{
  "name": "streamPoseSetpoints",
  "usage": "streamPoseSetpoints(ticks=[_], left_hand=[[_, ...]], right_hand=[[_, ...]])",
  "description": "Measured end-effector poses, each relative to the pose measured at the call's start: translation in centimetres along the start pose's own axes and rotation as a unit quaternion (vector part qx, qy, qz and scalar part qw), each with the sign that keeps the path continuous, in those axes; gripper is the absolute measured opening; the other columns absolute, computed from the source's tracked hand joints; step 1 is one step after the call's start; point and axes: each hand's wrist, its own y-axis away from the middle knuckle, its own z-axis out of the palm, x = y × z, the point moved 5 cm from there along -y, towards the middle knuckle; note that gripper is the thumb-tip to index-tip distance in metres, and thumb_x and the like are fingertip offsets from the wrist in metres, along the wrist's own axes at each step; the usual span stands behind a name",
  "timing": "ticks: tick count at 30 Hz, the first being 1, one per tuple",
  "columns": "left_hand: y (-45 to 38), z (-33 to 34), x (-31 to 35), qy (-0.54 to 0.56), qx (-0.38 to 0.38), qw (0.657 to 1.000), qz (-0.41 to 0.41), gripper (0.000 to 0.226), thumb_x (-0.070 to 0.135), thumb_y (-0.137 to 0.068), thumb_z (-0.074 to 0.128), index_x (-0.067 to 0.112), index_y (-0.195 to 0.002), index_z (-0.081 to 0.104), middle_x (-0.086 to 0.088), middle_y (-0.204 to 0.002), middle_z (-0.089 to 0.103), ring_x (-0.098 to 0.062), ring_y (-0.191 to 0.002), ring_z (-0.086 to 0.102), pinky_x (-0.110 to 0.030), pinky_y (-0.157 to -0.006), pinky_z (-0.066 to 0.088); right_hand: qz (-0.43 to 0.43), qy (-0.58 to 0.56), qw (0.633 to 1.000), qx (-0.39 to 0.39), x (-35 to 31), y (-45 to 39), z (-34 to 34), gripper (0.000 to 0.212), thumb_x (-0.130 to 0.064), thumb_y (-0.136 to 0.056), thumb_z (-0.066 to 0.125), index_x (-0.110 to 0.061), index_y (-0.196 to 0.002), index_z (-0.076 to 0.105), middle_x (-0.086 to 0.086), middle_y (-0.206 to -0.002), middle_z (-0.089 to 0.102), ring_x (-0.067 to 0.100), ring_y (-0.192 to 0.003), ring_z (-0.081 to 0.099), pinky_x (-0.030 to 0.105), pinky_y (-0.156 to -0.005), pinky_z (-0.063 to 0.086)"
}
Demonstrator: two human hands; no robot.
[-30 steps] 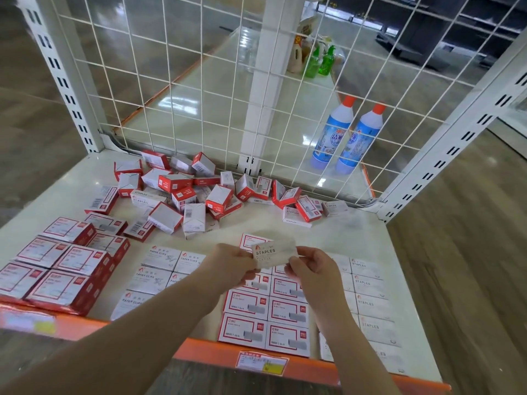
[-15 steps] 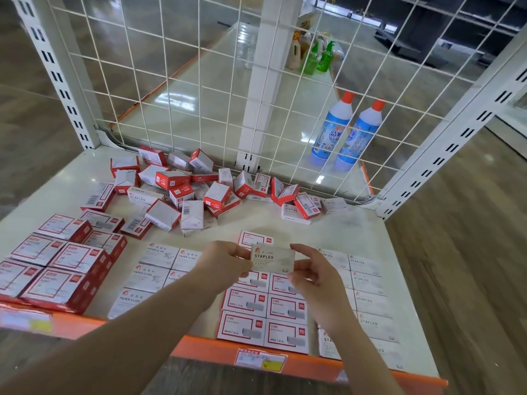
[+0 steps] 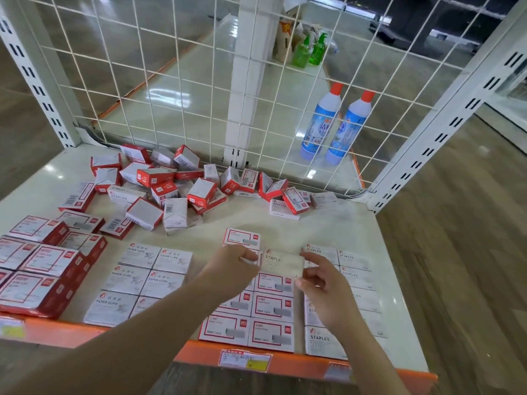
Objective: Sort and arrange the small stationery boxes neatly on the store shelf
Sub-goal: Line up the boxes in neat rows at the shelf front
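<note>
A: Risk first. The white staples box [image 3: 281, 262] sits over the red-framed rows [image 3: 272, 309], at the seam with the white staples column [image 3: 339, 295]. Set down here it lands on the wrong kind, or rides up on a neighbour's edge and tilts

B: Cause?

A: Tight rows, no visible gap beside it. A nudge sideways could also shunt the lined-up boxes out of square. The unsorted heap [image 3: 182, 189] by the wire mesh [image 3: 171, 81] is well apart, no threat there

B: Hands?

A: Both reach in from the near edge of the shelf [image 3: 328, 223], forearms low. Left hand [image 3: 228, 267] grips the box's left edge, thumb and fingertips curled round it. Right hand [image 3: 320, 283] is at the right edge, fingers loosely bent and spread; touching or just clear, cannot tell

B: Box attitude?

A: Label up, roughly level, whether resting or hovering unclear
</note>
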Motion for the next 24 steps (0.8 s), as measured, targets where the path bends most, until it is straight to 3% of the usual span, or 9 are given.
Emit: streamPoseSetpoints(ticks=[4, 6, 8, 10, 12, 15, 19, 22, 24], left_hand=[[-0.6, 1.8, 0.4, -0.021, 0.0, 1.0, 0.012, 0.026, 0.012, -0.092, 0.05, 0.017, -0.116, 0.058, 0.001, -0.097, 0.059, -0.005, -0.058, 0.047, -0.013, -0.046, 0.038], [-1.0, 2.7, 0.5, -0.034, 0.007, 0.999, 0.015, 0.026, 0.012, -0.092, 0.048, 0.018, -0.116, 0.057, 0.005, -0.094, 0.056, -0.005, -0.065, 0.05, -0.013, -0.05, 0.039], [-1.2, 3.4, 0.8, -0.056, 0.014, 0.998, 0.024, 0.028, 0.012, -0.092, 0.047, 0.019, -0.118, 0.056, 0.006, -0.102, 0.057, -0.009, -0.082, 0.055, -0.015, -0.061, 0.046], [-1.2, 4.3, 1.4, -0.092, 0.007, 0.995, 0.041, 0.032, 0.012, -0.093, 0.048, 0.021, -0.124, 0.053, 0.004, -0.118, 0.056, -0.013, -0.102, 0.055, -0.021, -0.082, 0.05], [-1.0, 5.2, 2.4, -0.195, 0.001, 0.978, 0.08, 0.039, 0.017, -0.095, 0.047, 0.026, -0.133, 0.045, 0.007, -0.135, 0.046, -0.013, -0.121, 0.046, -0.026, -0.1, 0.041], [-1.2, 6.8, 3.6, -0.303, -0.005, 0.94, 0.153, 0.049, 0.024, -0.098, 0.041, 0.029, -0.144, 0.027, 0.009, -0.15, 0.026, -0.013, -0.138, 0.023, -0.032, -0.113, 0.021], [-2.2, 8.8, 3.8, -0.373, -0.014, 0.908, 0.19, 0.057, 0.03, -0.099, 0.035, 0.027, -0.149, 0.007, 0.01, -0.156, 0.006, -0.014, -0.144, 0.0, -0.032, -0.116, 0.003], [-2.9, 9.7, 3.6, -0.397, -0.027, 0.898, 0.187, 0.058, 0.035, -0.1, 0.032, 0.024, -0.149, 0.003, 0.008, -0.156, 0.003, -0.015, -0.144, -0.002, -0.032, -0.116, 0.001], [-3.5, 9.9, 3.6, -0.404, -0.027, 0.896, 0.184, 0.057, 0.036, -0.1, 0.031, 0.024, -0.149, 0.005, 0.007, -0.157, 0.002, -0.016, -0.144, -0.004, -0.032, -0.116, 0.0]], right_hand=[[0.02, 0.001, 0.999, 0.025, 2.1, -0.5, -1.5, 0.041, -0.007, -0.089, 0.057, -0.036, -0.116, 0.048, -0.01, -0.097, 0.063, 0.001, -0.086, 0.056, 0.007, -0.065, 0.043], [0.032, -0.012, 0.999, 0.042, 2.8, -0.9, -2.4, 0.041, -0.005, -0.089, 0.056, -0.035, -0.116, 0.049, -0.01, -0.094, 0.062, 0.001, -0.084, 0.056, 0.006, -0.063, 0.042], [0.038, -0.021, 0.998, 0.054, 3.3, -1.3, -3.3, 0.04, -0.003, -0.089, 0.055, -0.032, -0.116, 0.049, -0.013, -0.088, 0.06, 0.0, -0.081, 0.055, 0.006, -0.061, 0.042], [0.037, -0.02, 0.997, 0.066, 3.7, -1.8, -4.4, 0.039, -0.002, -0.089, 0.055, -0.026, -0.119, 0.051, -0.01, -0.085, 0.06, 0.0, -0.078, 0.055, 0.006, -0.058, 0.042], [0.025, 0.001, 0.996, 0.086, 4.0, -2.5, -5.5, 0.039, -0.002, -0.088, 0.057, -0.02, -0.122, 0.052, -0.006, -0.083, 0.061, -0.001, -0.074, 0.054, 0.003, -0.056, 0.041], [0.001, 0.045, 0.993, 0.105, 3.8, -3.7, -7.0, 0.039, -0.003, -0.088, 0.058, -0.016, -0.124, 0.051, -0.004, -0.081, 0.06, 0.001, -0.069, 0.053, 0.004, -0.055, 0.04], [-0.004, 0.08, 0.992, 0.097, 3.8, -5.5, -7.8, 0.039, -0.006, -0.089, 0.056, -0.018, -0.125, 0.05, 0.001, -0.095, 0.064, 0.012, -0.081, 0.055, 0.015, -0.064, 0.036], [-0.001, 0.075, 0.993, 0.092, 3.9, -6.2, -7.5, 0.039, -0.004, -0.089, 0.052, -0.019, -0.125, 0.05, -0.003, -0.093, 0.06, 0.011, -0.082, 0.053, 0.007, -0.059, 0.036], [-0.002, 0.066, 0.994, 0.087, 4.0, -6.5, -7.2, 0.039, -0.002, -0.089, 0.05, -0.019, -0.124, 0.05, -0.003, -0.094, 0.06, 0.011, -0.083, 0.053, 0.011, -0.059, 0.036]])
